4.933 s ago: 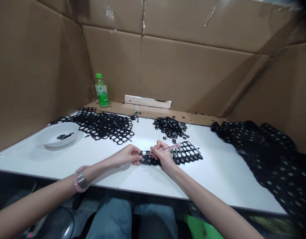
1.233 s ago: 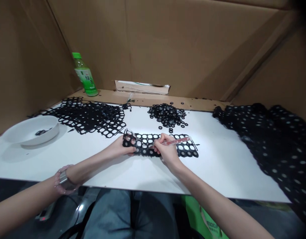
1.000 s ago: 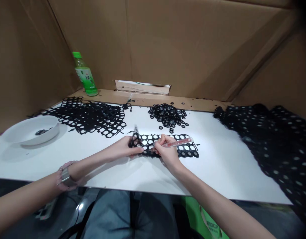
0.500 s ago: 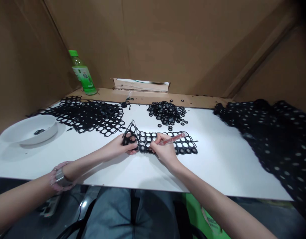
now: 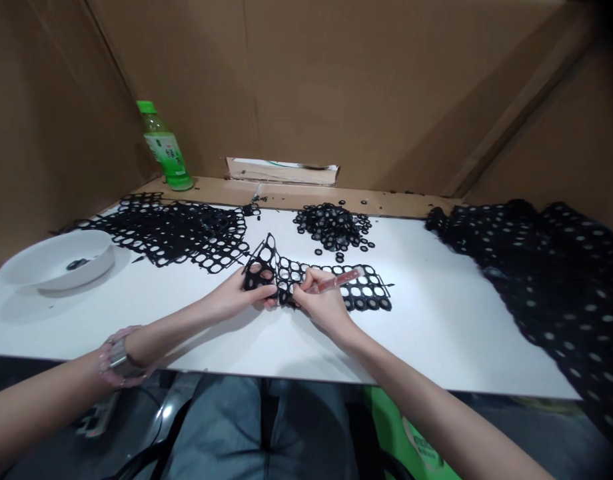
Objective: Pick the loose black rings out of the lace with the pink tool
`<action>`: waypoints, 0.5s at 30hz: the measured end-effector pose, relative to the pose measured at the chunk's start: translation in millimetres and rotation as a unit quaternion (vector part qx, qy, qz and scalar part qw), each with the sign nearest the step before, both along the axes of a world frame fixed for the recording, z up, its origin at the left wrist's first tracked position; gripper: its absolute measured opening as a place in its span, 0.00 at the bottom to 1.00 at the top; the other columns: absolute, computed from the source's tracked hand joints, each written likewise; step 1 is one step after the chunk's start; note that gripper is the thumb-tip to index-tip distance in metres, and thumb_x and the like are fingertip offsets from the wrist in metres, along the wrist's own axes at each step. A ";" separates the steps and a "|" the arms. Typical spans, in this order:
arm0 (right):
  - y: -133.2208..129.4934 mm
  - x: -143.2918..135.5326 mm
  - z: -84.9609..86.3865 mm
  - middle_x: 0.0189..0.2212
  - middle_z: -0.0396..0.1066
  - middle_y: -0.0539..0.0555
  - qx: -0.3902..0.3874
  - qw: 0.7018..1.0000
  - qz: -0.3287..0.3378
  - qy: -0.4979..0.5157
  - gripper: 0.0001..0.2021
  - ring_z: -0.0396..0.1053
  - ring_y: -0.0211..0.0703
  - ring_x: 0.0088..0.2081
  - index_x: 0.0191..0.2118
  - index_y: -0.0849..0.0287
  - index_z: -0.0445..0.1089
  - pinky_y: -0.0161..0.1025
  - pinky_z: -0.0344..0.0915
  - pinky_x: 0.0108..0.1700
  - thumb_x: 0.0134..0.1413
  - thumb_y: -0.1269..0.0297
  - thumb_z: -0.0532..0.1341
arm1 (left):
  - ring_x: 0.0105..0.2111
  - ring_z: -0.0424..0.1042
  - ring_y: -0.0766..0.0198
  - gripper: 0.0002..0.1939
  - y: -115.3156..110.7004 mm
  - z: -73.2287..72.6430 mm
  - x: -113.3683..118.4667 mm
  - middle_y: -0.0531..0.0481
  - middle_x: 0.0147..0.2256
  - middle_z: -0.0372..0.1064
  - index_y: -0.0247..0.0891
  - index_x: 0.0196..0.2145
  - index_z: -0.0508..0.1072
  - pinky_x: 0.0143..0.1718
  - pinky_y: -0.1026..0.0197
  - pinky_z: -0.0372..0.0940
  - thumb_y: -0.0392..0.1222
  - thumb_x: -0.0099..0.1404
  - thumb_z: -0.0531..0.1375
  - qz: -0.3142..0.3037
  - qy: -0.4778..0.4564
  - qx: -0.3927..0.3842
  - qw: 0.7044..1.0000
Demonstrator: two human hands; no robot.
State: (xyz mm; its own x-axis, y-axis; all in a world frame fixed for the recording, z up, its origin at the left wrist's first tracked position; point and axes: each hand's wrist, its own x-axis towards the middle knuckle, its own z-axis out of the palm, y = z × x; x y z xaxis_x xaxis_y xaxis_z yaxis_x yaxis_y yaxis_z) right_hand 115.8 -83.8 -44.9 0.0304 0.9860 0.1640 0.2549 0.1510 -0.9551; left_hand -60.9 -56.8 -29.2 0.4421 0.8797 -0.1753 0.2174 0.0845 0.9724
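A black rubber sheet [image 5: 371, 304] with rows of round holes lies at the middle of the table, its left end folded up. My left hand [image 5: 241, 291] grips that folded end, thumb on top. In my right hand [image 5: 322, 301] is a slim, pen-like tool [image 5: 339, 280] with a clear reddish barrel. Its tip is hidden by my fingers, close to the sheet beside my left thumb. Along the sheet's near edge, the holes have rings in them.
Loose black rings [image 5: 331, 225] are heaped behind the sheet. Punched black sheets [image 5: 181, 230] pile up at left, near a white bowl [image 5: 99, 263] with a few dark pieces. A green bottle [image 5: 169, 157] stands at the back; black perforated material [image 5: 551, 287] covers the right side.
My right hand and the tool have shifted slightly left, nearer my left hand. The sheet's raised left corner stands a little higher. My left hand keeps its grip.
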 end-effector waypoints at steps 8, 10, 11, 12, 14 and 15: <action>-0.7 -5.2 0.2 0.14 0.55 0.45 0.054 0.995 0.066 -0.044 0.12 0.54 0.34 0.19 0.16 0.57 0.52 0.32 0.50 0.22 0.43 0.69 0.57 | 0.26 0.71 0.64 0.15 -7.0 10.6 4.8 0.52 0.23 0.70 0.36 0.30 0.61 0.30 0.62 0.64 0.48 0.53 0.61 -0.006 0.019 0.021 1.000; 0.0 -5.0 -0.3 0.13 0.57 0.45 0.030 0.997 0.063 -0.015 0.13 0.56 0.34 0.18 0.16 0.57 0.53 0.32 0.51 0.22 0.43 0.68 0.57 | 0.26 0.70 0.64 0.15 -5.0 11.2 1.5 0.52 0.23 0.69 0.36 0.30 0.62 0.29 0.63 0.64 0.48 0.53 0.61 -0.003 0.024 0.019 1.000; 0.8 -4.5 -1.0 0.13 0.58 0.45 0.011 0.998 0.058 0.013 0.13 0.58 0.34 0.18 0.16 0.56 0.53 0.32 0.52 0.21 0.43 0.67 0.58 | 0.26 0.70 0.64 0.14 -3.3 10.9 -1.1 0.52 0.23 0.69 0.36 0.29 0.62 0.29 0.63 0.64 0.48 0.53 0.61 -0.008 0.029 0.015 0.999; 1.8 -3.8 -2.0 0.12 0.60 0.45 -0.011 0.997 0.051 0.048 0.13 0.59 0.34 0.17 0.16 0.56 0.53 0.31 0.53 0.21 0.43 0.67 0.58 | 0.26 0.70 0.64 0.14 -1.4 10.1 -4.0 0.52 0.23 0.69 0.36 0.29 0.62 0.28 0.63 0.63 0.48 0.54 0.61 -0.015 0.032 0.007 0.999; 4.4 -2.0 -4.9 0.12 0.62 0.45 -0.042 0.991 0.035 0.123 0.13 0.60 0.34 0.15 0.17 0.56 0.53 0.31 0.54 0.19 0.43 0.65 0.59 | 0.25 0.69 0.66 0.13 2.3 7.3 -9.2 0.53 0.23 0.68 0.36 0.30 0.62 0.29 0.64 0.64 0.48 0.55 0.60 -0.033 0.028 -0.011 0.999; 5.6 -1.1 -6.4 0.11 0.61 0.44 -0.047 0.987 0.026 0.154 0.13 0.60 0.33 0.14 0.17 0.56 0.53 0.30 0.54 0.18 0.42 0.65 0.60 | 0.25 0.68 0.67 0.13 3.8 5.4 -11.0 0.54 0.23 0.67 0.36 0.30 0.63 0.29 0.64 0.64 0.47 0.55 0.60 -0.042 0.022 -0.022 0.999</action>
State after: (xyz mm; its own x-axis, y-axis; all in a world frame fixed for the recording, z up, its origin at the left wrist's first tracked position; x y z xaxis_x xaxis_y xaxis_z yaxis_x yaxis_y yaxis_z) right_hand 114.6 -78.1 -51.3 0.0139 0.9979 0.0635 -0.0557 0.0642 -0.9964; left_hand -72.0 -53.0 -23.8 0.5059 0.8304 -0.2335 0.2676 0.1062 0.9577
